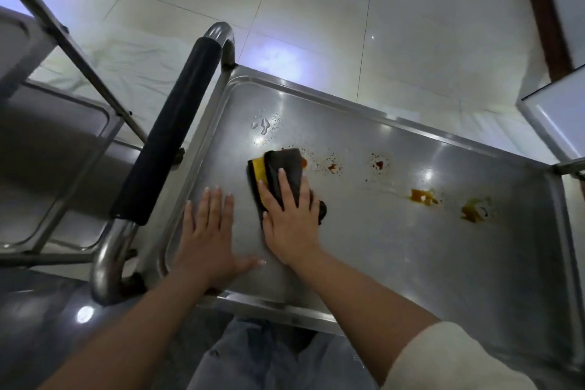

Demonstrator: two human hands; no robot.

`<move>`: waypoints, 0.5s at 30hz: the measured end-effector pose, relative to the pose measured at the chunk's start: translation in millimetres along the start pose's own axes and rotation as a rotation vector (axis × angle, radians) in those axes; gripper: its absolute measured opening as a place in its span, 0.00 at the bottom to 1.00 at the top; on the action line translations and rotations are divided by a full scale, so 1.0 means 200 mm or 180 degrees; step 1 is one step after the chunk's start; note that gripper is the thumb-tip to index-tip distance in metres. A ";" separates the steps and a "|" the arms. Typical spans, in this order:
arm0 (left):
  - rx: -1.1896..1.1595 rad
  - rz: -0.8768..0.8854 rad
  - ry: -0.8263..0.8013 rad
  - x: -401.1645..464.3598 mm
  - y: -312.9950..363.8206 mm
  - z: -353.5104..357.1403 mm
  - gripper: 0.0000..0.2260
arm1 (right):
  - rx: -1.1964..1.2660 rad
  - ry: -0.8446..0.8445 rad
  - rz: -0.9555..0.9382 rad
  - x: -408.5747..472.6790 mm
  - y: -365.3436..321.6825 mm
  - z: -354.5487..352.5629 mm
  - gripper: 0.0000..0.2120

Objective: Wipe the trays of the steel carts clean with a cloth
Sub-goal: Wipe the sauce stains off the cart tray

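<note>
Tray of steel cart lies in front of me, with water drops and red-orange stains. My right hand presses dark-and-yellow cloth flat on tray, fingers straight. My left hand rests flat on tray, fingers spread, beside black-padded handle.

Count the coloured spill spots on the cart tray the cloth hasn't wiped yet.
4 clear of the cloth: two reddish mid-tray, two yellow-brown further right. An orange trace shows at the cloth's edge; more may lie under it.
</note>
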State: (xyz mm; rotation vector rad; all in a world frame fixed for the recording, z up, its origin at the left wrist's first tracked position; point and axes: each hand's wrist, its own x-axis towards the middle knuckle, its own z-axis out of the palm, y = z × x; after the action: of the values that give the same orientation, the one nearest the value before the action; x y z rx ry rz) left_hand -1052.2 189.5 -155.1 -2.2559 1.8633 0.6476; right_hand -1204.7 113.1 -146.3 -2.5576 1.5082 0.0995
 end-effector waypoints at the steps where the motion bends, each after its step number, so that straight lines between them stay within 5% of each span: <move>1: 0.0002 -0.0024 0.0015 0.00 0.00 0.00 0.61 | -0.0016 -0.0051 -0.0178 0.05 -0.04 0.00 0.28; 9: -0.0035 -0.0117 -0.0050 -0.01 0.03 -0.02 0.64 | -0.0150 -0.0304 -0.0993 0.16 0.17 -0.05 0.24; 15: -0.0130 0.0345 -0.0116 -0.01 0.11 -0.12 0.62 | -0.0018 -0.0054 -0.0173 -0.26 0.58 -0.05 0.23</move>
State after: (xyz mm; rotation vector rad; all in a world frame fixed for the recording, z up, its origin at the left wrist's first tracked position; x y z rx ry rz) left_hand -1068.6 177.4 -128.4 -2.1640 1.9837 0.7442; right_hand -1332.4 101.5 -142.3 -2.5931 1.4333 0.1182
